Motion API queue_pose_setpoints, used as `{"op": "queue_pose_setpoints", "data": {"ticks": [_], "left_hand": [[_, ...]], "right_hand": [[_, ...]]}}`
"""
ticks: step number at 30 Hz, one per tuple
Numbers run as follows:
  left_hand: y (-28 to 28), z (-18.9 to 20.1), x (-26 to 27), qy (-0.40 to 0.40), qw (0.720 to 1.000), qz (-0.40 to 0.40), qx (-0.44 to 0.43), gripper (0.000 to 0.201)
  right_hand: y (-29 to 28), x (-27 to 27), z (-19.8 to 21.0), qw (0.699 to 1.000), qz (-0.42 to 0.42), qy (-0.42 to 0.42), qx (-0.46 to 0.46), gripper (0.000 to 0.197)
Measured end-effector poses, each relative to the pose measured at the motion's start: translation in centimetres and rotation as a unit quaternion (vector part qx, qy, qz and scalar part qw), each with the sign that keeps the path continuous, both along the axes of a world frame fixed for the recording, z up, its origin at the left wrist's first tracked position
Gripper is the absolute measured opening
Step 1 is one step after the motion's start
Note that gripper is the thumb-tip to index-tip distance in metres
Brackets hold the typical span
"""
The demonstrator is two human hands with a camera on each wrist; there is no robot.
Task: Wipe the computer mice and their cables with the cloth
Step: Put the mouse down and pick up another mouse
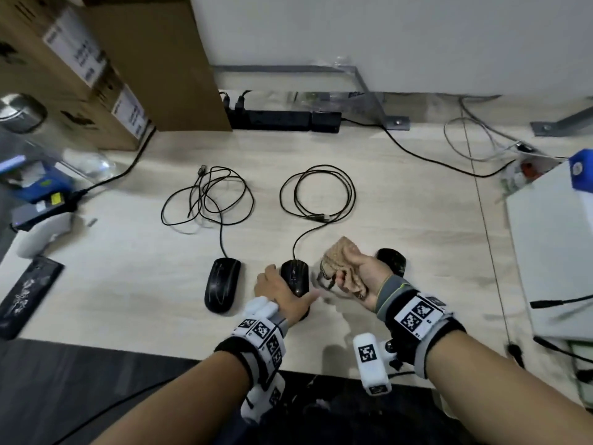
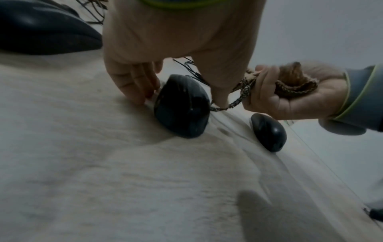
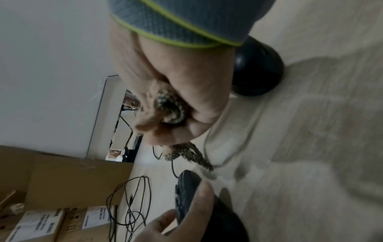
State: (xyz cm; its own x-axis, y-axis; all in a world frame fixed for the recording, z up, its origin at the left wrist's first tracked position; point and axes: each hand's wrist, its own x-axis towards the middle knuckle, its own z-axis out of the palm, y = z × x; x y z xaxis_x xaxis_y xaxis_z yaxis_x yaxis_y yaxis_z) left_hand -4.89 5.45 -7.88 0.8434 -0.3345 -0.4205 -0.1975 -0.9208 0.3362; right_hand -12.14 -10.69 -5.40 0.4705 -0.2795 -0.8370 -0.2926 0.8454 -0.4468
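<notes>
Three black mice lie on the pale wooden desk (image 1: pixel 128 284). The left mouse (image 1: pixel 222 284) and its tangled cable (image 1: pixel 208 197) lie untouched. My left hand (image 1: pixel 290 285) grips the middle mouse (image 1: pixel 295 274) (image 2: pixel 182 106), fingers (image 2: pixel 132 81) on one side and thumb on the other; its cable (image 1: pixel 317 194) coils behind it. My right hand (image 1: pixel 353 277) (image 2: pixel 290 101) holds a bunched tan cloth (image 1: pixel 340 253) (image 3: pixel 165 111) just right of that mouse, a cloth corner hanging near the thumb. The third mouse (image 1: pixel 392 260) (image 2: pixel 269 132) sits behind my right hand, cable not visible.
Cardboard boxes (image 1: pixel 112 59) stand at the back left, a black power strip (image 1: pixel 282 120) along the wall. A white box (image 1: pixel 552 245) fills the right side. A dark flat device (image 1: pixel 25 293) and a white controller (image 1: pixel 41 232) lie at the left. The desk's front edge (image 1: pixel 160 351) is near my wrists.
</notes>
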Motion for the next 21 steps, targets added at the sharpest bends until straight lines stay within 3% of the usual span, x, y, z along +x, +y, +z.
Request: {"op": "queue_pose_setpoints", "data": {"ticks": [4,6,7,9,11,13,14,15,16,19,21], "left_hand": [[-1.2,0.4,0.8,0.038,0.999,0.013,0.009,0.091],[-2.0,1.8,2.6,0.116,0.988,0.074,-0.075,0.083],[-2.3,3.0,3.8,0.17,0.969,0.111,-0.14,0.072],[-2.9,6.1,6.2,0.285,0.91,0.132,-0.271,0.059],[-3.3,9.8,8.7,0.393,0.826,0.12,-0.385,0.053],[-3.6,13.3,11.0,0.451,0.74,0.098,-0.488,0.042],[-3.7,15.4,12.1,0.455,0.717,0.076,-0.522,0.039],[-3.8,16.5,12.7,0.445,0.713,0.064,-0.538,0.038],[-4.2,17.3,13.1,0.427,0.731,0.048,-0.53,0.037],[-4.3,16.9,12.6,0.376,0.822,0.008,-0.428,0.05],[-3.3,16.3,12.7,0.394,0.825,-0.017,-0.404,0.06]], "right_hand": [[-0.2,-1.1,0.6,0.999,-0.028,0.013,-0.036,0.029],[-0.7,-1.3,1.5,0.996,-0.042,0.004,-0.073,0.036],[-0.9,-1.2,2.0,0.994,-0.051,-0.005,-0.092,0.037],[-1.2,-0.7,3.2,0.987,-0.059,0.009,-0.152,0.029],[-1.2,0.1,4.9,0.972,-0.051,0.026,-0.227,0.024],[-1.0,1.0,6.2,0.959,-0.06,0.015,-0.277,0.03],[-0.7,1.6,7.1,0.953,-0.071,0.012,-0.295,0.029],[-0.5,2.1,7.6,0.948,-0.081,0.009,-0.308,0.026],[-0.3,2.5,8.3,0.944,-0.084,0.013,-0.318,0.024],[0.1,3.3,8.8,0.936,-0.099,0.024,-0.338,0.026],[0.6,4.3,9.9,0.931,-0.115,0.025,-0.346,0.025]]}}
